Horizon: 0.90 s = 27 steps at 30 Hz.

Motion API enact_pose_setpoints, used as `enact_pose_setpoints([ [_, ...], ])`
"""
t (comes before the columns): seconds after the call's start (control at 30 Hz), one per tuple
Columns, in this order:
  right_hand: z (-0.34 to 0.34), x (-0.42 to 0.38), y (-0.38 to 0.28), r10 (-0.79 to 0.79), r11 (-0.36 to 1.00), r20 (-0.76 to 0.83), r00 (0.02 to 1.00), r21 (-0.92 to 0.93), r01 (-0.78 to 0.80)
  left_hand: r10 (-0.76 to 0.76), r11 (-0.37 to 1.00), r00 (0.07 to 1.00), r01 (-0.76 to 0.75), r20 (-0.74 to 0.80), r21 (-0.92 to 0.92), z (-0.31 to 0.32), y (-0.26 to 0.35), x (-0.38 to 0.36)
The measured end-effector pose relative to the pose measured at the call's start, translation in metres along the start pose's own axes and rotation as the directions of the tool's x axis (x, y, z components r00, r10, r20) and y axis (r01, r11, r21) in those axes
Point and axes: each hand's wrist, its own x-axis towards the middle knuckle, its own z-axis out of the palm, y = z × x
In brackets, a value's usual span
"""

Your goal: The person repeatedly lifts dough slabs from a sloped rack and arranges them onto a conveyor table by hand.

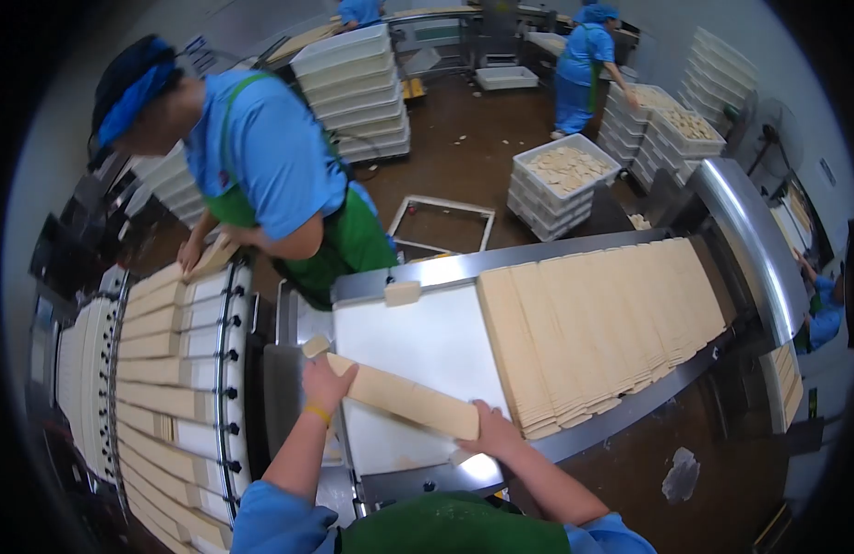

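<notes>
Between my two hands is a long block of pale dough sheets [408, 402], lying slantwise above the white belt [417, 337]. My left hand [325, 383] grips its left end, thumb on top. At its right end my right hand [490, 429] is closed around the edge. A small pale piece [315, 346] sits just beyond my left fingers. Another small block [402, 294] rests at the belt's far edge. To the right, overlapping rows of pale dough sheets [602, 328] cover the belt, close to my right hand.
On the left, a slotted conveyor [196, 392] carries several similar blocks. A co-worker in a green apron [330, 249] stands beside it, hands on a block. Stacked white crates [353, 92], a crate of pale pieces [567, 171] and a metal hood [755, 240] stand beyond.
</notes>
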Motion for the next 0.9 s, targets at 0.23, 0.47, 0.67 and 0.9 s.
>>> enact_pose_setpoints([
  [0.23,0.015,0.017,-0.025,-0.358,0.934,-0.171,0.918,-0.064,0.352,-0.169,0.779,0.974,0.039,-0.15,-0.626,0.026,-0.079,-0.072],
  [0.47,0.101,0.027,-0.137,-0.583,0.79,-0.097,0.806,0.161,0.591,-0.259,0.875,0.835,-0.01,-0.485,-0.484,-0.075,-0.218,-0.068],
  [0.67,0.186,0.006,-0.259,-0.603,0.671,-0.049,0.796,0.508,0.54,-0.506,0.792,0.748,0.205,-0.43,-0.575,-0.089,-0.398,-0.047],
  [0.9,0.279,0.006,-0.362,-0.729,0.652,-0.106,0.677,0.197,0.733,-0.501,0.849,0.833,0.422,-0.233,-0.318,-0.078,-0.551,-0.016],
])
